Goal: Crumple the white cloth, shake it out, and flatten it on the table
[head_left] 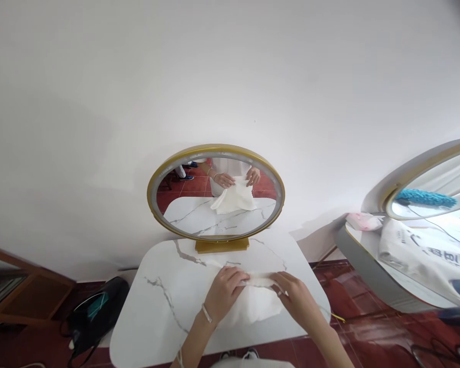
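Observation:
A white cloth (255,305) hangs between my two hands over the white marbled table (149,317). My left hand (226,286) pinches its upper edge on the left, with fingers closed. On the right, my right hand (291,294) grips the same edge, thumb and fingers pressed together. Between the hands the edge is gathered into a narrow fold. The gold-rimmed oval mirror (216,241) stands just beyond, and both hands and the cloth show in its reflection.
To the right, a second table (364,255) carries a pink-and-white packet (364,221), a printed white cloth bag (425,250) and another mirror (389,204). A black bag (99,317) is at lower left beside a wooden cabinet (34,296). The white wall (214,76) rises behind.

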`<state>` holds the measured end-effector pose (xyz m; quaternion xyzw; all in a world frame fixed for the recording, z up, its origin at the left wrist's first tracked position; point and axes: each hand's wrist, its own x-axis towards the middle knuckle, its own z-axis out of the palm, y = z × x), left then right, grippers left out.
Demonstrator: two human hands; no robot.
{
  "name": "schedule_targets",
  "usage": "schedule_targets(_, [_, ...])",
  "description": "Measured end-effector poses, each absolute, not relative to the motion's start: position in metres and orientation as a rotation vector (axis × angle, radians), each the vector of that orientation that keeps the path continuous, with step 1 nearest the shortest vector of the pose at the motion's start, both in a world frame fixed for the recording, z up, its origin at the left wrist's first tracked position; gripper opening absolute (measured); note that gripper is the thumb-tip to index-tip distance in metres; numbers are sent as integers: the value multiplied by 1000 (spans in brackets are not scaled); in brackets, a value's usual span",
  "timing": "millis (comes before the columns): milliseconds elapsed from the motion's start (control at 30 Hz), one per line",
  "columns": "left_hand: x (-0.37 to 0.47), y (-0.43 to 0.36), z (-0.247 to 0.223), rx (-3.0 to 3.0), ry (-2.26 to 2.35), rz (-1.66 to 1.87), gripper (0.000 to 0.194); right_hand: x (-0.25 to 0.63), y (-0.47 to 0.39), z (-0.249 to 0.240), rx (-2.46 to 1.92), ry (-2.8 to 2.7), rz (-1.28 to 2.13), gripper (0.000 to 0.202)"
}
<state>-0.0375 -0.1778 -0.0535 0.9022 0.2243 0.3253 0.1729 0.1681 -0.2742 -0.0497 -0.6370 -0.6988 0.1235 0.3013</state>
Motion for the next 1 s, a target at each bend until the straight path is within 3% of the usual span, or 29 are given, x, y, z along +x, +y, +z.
schedule_targets(133, [-44,-178,-56,2598,622,746,23,186,-284,-27,-1676,-1792,556,28])
schedule_targets(300, [-76,-172,-65,2506,756,507,31,214,-295,-7,-1651,-1706,545,36])
schedule_targets(500, [-104,-168,-60,2226,874,439,29,241,-305,-12,-1679,-1470,605,27])
schedule_targets(667, [-117,-169,-27,2034,933,515,28,251,-325,2,-1682,-1329,698,28])
schedule_targets(800, [-135,-171,10,1888,923,375,28,248,-361,20,-1715,-1399,845,29])
schedule_targets(1000, [-151,-176,50,1729,862,151,29,254,-408,13,-1827,-1292,606,23])
